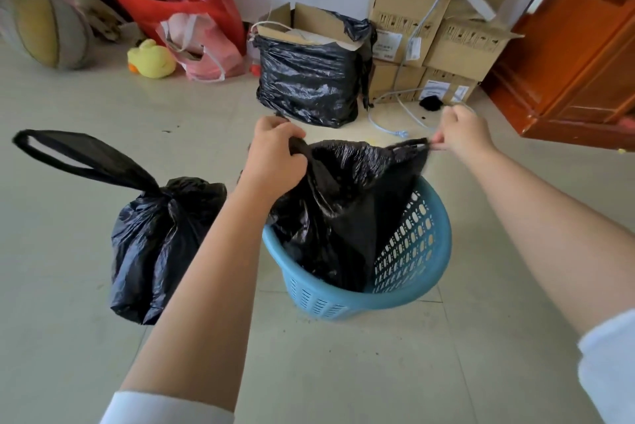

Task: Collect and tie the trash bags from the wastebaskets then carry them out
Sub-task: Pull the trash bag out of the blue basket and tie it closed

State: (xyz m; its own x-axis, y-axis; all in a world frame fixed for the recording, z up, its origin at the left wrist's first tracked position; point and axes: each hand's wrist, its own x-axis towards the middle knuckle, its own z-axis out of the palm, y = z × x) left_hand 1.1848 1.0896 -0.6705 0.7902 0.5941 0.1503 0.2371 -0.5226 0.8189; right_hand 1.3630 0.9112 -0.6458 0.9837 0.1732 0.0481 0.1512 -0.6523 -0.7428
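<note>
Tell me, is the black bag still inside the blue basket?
Partly in. The left hand and right hand pull the black bag up, but its bottom sits inside the blue basket.

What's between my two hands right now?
In the head view, the black bag's stretched top edge spans from left hand to right hand, above the blue wastebasket.

A black trash bag (343,203) rises partly out of a perforated blue wastebasket (412,251) at centre frame, its top stretched taut and nearly closed. At nine o'clock from it, a second black bag (158,245), knotted with a looped handle, rests on the floor.
</note>
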